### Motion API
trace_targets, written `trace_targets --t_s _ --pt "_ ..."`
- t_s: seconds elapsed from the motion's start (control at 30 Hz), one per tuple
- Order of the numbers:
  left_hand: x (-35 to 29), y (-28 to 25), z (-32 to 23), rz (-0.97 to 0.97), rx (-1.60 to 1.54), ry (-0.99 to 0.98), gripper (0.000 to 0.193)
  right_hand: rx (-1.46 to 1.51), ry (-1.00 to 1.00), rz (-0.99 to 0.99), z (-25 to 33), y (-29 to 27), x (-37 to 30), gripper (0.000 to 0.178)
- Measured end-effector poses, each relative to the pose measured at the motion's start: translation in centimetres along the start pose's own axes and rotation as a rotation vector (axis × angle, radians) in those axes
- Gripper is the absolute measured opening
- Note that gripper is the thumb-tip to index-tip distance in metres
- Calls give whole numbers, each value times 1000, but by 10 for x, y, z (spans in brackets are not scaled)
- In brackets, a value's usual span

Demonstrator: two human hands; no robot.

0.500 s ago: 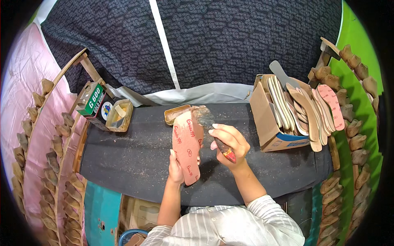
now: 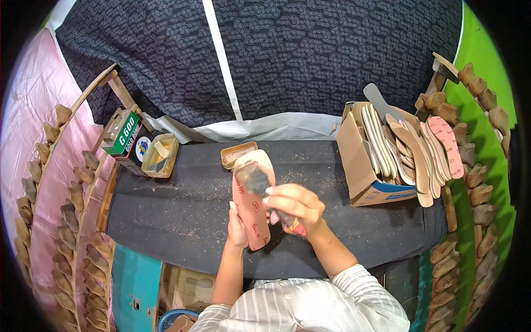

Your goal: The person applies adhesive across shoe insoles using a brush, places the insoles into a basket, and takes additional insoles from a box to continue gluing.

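My left hand [image 2: 238, 229] is closed around the lower part of a pink insole [image 2: 258, 207] with red printing, holding it above the table. The insole's wide end points away from me. In my right hand [image 2: 297, 206] is a brush with a dark handle, red at its end. The dark bristles [image 2: 253, 179] lie over the upper part of the insole and look blurred. Just beyond the insole's far end, a small shallow yellowish tray [image 2: 230, 160] rests on the dark table cloth [image 2: 188, 216].
At right stands a cardboard box [image 2: 354, 171] packed with insoles. At left are a green and black can [image 2: 124, 145] and a yellowish container [image 2: 166, 169] with scraps. Racks of wooden shoe lasts [image 2: 83, 176] line both sides. Small shavings litter the cloth.
My right hand has brought the brush left and nearer to me, from the insole's far right edge onto its face. The left hand and insole have stayed nearly in place.
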State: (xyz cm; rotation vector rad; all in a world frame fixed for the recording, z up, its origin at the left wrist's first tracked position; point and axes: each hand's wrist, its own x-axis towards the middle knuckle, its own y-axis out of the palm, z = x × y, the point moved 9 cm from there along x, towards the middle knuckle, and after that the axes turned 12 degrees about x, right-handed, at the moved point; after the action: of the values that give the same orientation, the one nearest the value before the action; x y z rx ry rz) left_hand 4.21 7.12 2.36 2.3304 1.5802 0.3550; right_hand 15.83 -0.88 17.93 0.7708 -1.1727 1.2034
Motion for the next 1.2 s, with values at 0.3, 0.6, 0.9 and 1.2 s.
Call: trace_targets --t_s 0.3,0.6,0.9,1.2 --pt "2 -1 10 125 -7 10 75 -130 54 -66 -7 -13 1 25" --pt "2 3 6 147 0 19 76 -150 38 -65 -8 -16 1 26" --pt "1 2 7 156 -7 19 77 -45 70 -65 -10 -19 1 27" --pt "0 3 0 74 -10 61 75 42 -50 64 3 -1 -2 29"
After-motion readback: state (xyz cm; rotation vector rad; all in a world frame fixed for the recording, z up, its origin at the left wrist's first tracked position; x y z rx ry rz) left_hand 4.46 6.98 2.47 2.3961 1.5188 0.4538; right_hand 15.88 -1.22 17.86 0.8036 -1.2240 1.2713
